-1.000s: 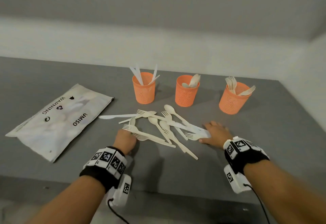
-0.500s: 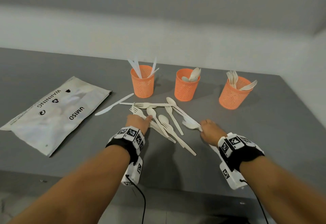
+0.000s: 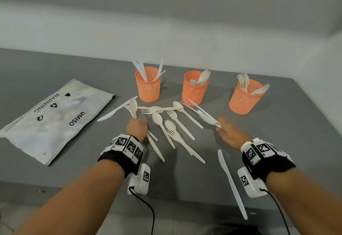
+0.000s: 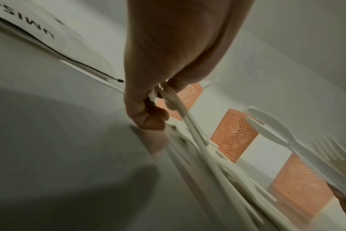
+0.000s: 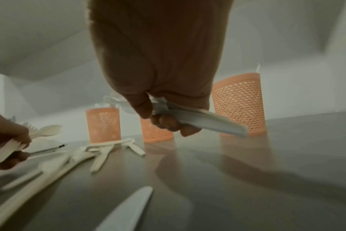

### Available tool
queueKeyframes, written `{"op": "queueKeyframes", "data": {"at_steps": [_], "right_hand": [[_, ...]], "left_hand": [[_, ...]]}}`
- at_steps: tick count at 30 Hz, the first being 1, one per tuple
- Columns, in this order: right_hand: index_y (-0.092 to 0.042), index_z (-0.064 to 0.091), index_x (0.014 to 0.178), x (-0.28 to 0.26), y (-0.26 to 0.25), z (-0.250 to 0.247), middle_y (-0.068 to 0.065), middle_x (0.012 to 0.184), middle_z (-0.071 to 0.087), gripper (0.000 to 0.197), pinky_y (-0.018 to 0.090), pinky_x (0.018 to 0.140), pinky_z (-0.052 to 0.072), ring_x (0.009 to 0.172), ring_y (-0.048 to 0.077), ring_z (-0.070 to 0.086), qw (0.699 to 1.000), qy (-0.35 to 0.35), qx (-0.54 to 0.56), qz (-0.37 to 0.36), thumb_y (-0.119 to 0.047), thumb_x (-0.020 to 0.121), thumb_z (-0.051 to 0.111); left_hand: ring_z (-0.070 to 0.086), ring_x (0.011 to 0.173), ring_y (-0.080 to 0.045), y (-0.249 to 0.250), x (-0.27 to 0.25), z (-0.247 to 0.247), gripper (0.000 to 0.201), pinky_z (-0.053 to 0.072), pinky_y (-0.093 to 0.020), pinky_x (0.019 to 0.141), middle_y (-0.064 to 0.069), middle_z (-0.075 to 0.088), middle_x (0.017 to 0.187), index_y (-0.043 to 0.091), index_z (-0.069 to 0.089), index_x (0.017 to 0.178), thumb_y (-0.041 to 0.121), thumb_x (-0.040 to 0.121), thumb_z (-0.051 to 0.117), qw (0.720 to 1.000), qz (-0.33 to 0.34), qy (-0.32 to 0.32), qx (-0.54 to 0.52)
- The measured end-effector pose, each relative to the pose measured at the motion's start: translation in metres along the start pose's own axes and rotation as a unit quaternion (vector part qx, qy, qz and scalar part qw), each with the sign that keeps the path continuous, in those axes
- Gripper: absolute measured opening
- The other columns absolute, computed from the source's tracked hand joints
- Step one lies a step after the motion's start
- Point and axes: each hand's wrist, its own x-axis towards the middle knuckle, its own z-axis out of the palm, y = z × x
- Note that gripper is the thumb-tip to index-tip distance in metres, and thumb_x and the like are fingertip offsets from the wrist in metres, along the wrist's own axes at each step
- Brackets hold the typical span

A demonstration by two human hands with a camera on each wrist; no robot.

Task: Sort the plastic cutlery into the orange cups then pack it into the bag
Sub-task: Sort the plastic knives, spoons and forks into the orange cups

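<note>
Three orange mesh cups stand in a row: the knife cup (image 3: 147,86), the spoon cup (image 3: 194,91) and the fork cup (image 3: 244,98). Between them and me lies a loose pile of cream spoons and forks (image 3: 174,125). My left hand (image 3: 137,124) grips the handles of a cream spoon (image 3: 132,105) and a fork, raised off the table; the pinch shows in the left wrist view (image 4: 158,101). My right hand (image 3: 220,125) holds a bundle of white cutlery (image 3: 203,115), with a knife (image 5: 203,120) and a fork among it. The white bag (image 3: 55,120) lies flat at the left.
One white knife (image 3: 231,183) lies near the table's front edge beside my right wrist. Another white knife (image 3: 116,110) lies between the bag and the left cup. A pale wall runs behind the grey table (image 3: 296,142).
Both hands have closed on cutlery and lifted it from the pile, the left with a spoon and fork, the right with white pieces. The pile has been shuffled.
</note>
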Motion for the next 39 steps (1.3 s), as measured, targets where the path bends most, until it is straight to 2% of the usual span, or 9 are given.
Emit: {"op": "queueKeyframes", "data": {"at_steps": [4, 8, 14, 18, 21, 23, 28, 33, 39], "right_hand": [[0.0, 0.041, 0.118, -0.006, -0.013, -0.009, 0.017, 0.106, 0.058, 0.026, 0.039, 0.088, 0.039, 0.099, 0.033, 0.054, 0.993, 0.02, 0.119, -0.009, -0.016, 0.098, 0.037], [-0.02, 0.044, 0.107, -0.006, -0.053, -0.016, -0.005, 0.071, 0.046, 0.012, 0.028, 0.066, 0.04, 0.062, 0.009, 0.043, 0.965, 0.037, 0.256, -0.041, -0.018, 0.098, 0.036], [-0.021, 0.038, 0.114, -0.004, -0.121, 0.006, 0.002, 0.064, 0.044, 0.017, 0.025, 0.047, 0.04, 0.049, 0.013, 0.04, 0.928, 0.041, 0.366, -0.059, -0.018, 0.098, 0.033], [-0.011, 0.043, 0.123, -0.001, -0.145, 0.021, 0.003, 0.084, 0.059, 0.032, 0.034, 0.064, 0.046, 0.069, 0.016, 0.057, 0.939, 0.069, 0.328, -0.081, -0.023, 0.095, 0.033], [-0.005, 0.036, 0.135, -0.001, -0.156, 0.026, 0.012, 0.121, 0.053, 0.044, 0.036, 0.099, 0.042, 0.113, 0.023, 0.052, 0.962, 0.064, 0.234, -0.126, -0.013, 0.092, 0.032], [0.001, 0.033, 0.135, -0.003, -0.161, 0.028, 0.02, 0.123, 0.047, 0.05, 0.045, 0.1, 0.042, 0.114, 0.033, 0.049, 0.975, 0.058, 0.176, -0.121, -0.013, 0.087, 0.035], [-0.014, 0.028, 0.142, -0.023, -0.149, 0.017, 0.012, 0.131, 0.032, 0.053, 0.031, 0.108, 0.029, 0.123, 0.024, 0.039, 0.976, -0.001, 0.172, -0.131, -0.018, 0.094, 0.048], [-0.008, 0.057, 0.106, -0.045, -0.077, 0.001, 0.006, 0.096, 0.049, 0.024, 0.031, 0.082, 0.042, 0.087, 0.019, 0.051, 0.991, 0.025, 0.13, 0.016, -0.023, 0.088, 0.06], [-0.019, 0.055, 0.089, -0.079, -0.024, 0.021, -0.002, 0.082, 0.059, 0.025, 0.027, 0.066, 0.044, 0.076, 0.022, 0.059, 0.941, -0.209, -0.18, 0.197, -0.031, 0.075, 0.072]], "left_hand": [[0.061, 0.065, -0.032, 0.007, -0.011, -0.002, 0.014, 0.055, -0.046, 0.069, -0.018, 0.061, 0.08, 0.007, 0.038, 0.108, 0.013, 0.098, 0.03, 0.98, 0.059, -0.028, -0.186], [0.053, 0.054, -0.018, 0.032, -0.033, 0.005, 0.011, 0.045, -0.034, 0.058, -0.003, 0.049, 0.066, 0.012, 0.041, 0.106, 0.018, 0.1, 0.034, 0.952, 0.177, -0.072, -0.239], [0.05, 0.053, -0.011, 0.062, -0.061, 0.017, 0.04, 0.044, -0.028, 0.052, 0.004, 0.056, 0.078, 0.011, 0.048, 0.123, 0.037, 0.092, 0.053, 0.9, 0.196, -0.14, -0.363], [0.066, 0.1, -0.023, 0.06, -0.061, 0.014, 0.065, 0.053, -0.038, 0.087, -0.007, 0.068, 0.109, 0.012, 0.055, 0.12, 0.045, 0.069, 0.074, 0.904, 0.206, -0.161, -0.34], [0.064, 0.079, -0.021, 0.055, -0.054, 0.01, 0.048, 0.054, -0.038, 0.077, -0.009, 0.064, 0.084, 0.0, 0.056, 0.102, 0.03, 0.07, 0.076, 0.909, 0.184, -0.175, -0.331], [0.056, 0.065, -0.017, 0.054, -0.05, 0.008, 0.016, 0.049, -0.033, 0.066, -0.004, 0.056, 0.067, 0.007, 0.054, 0.081, 0.019, 0.082, 0.064, 0.914, 0.157, -0.174, -0.332], [0.054, 0.056, -0.017, 0.054, -0.04, 0.002, 0.014, 0.047, -0.019, 0.045, -0.006, 0.054, 0.063, 0.005, 0.053, 0.077, 0.009, 0.089, 0.046, 0.912, 0.055, -0.167, -0.371], [0.049, 0.045, -0.014, 0.052, -0.028, -0.006, 0.018, 0.05, -0.028, 0.055, 0.001, 0.049, 0.044, 0.008, 0.048, 0.073, 0.006, 0.091, 0.046, 0.89, 0.05, -0.2, -0.407], [0.046, 0.038, -0.012, 0.055, -0.024, -0.017, 0.009, 0.047, -0.026, 0.047, 0.0, 0.044, 0.045, 0.009, 0.046, 0.083, 0.007, 0.09, 0.052, 0.893, 0.1, -0.222, -0.379]]}}
